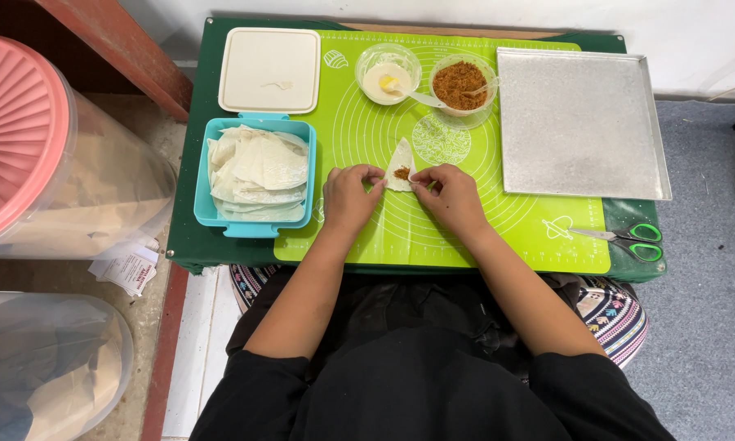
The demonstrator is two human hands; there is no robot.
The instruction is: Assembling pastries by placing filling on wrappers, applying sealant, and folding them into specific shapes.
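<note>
Wrapper (399, 166) lies between both hands, long axis pointing away; left hand (351, 196) and right hand (451, 194) pinch its opposite edges.

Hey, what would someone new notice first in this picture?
Both hands, left hand and right hand, pinch a small white triangular wrapper with brown filling at the middle of the bright green silicone mat. A teal plastic tub of wrappers sits left; a bare metal baking tray right.

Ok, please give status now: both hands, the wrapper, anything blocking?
Left hand and right hand both pinching the folded wrapper, brown filling showing. Wrapper lies on green mat. Nothing in the way; scissors off to the right.
</note>
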